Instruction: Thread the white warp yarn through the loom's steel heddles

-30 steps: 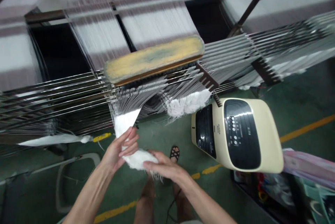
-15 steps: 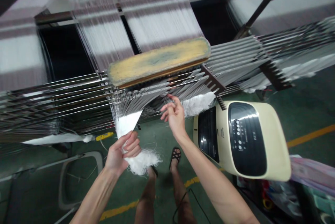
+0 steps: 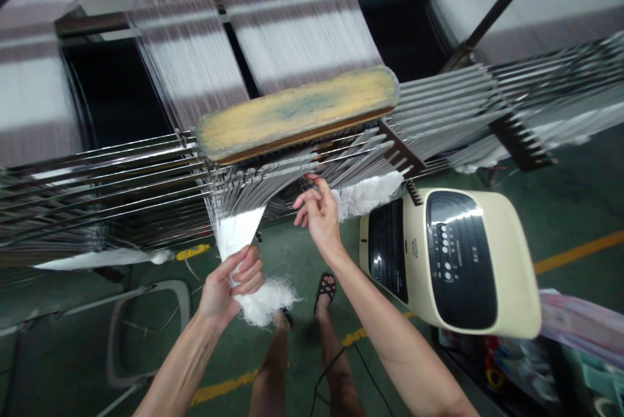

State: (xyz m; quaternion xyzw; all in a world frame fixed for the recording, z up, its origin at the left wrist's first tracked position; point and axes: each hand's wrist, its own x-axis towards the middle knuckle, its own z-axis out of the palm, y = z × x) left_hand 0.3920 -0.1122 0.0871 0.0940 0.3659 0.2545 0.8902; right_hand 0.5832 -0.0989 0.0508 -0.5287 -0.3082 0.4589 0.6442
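My left hand [image 3: 234,284] is wrapped round a bundle of white threads [image 3: 238,232], which fans up to the metal rods. A frayed tuft of loose ends [image 3: 268,300] hangs out below the fist. My right hand [image 3: 319,212] is raised to the right of the bundle, its fingers loosely bent and apart. Its index fingertip is close to the grey thread ends under the rods; whether it touches them I cannot tell. Above both hands a long brush with a worn yellow back [image 3: 299,112] lies across the rods [image 3: 112,160], bristles down.
Sheets of white thread [image 3: 302,34] run down from the top. A dark toothed bracket [image 3: 402,151] sits by the brush's right end. A cream appliance with a black panel [image 3: 461,261] stands at the right. A grey frame [image 3: 185,310] and a yellow tool [image 3: 192,252] are at the left.
My right hand has shifted slightly left and its fingers have moved a little. The left hand keeps its hold on the threads. The view has shifted slightly.
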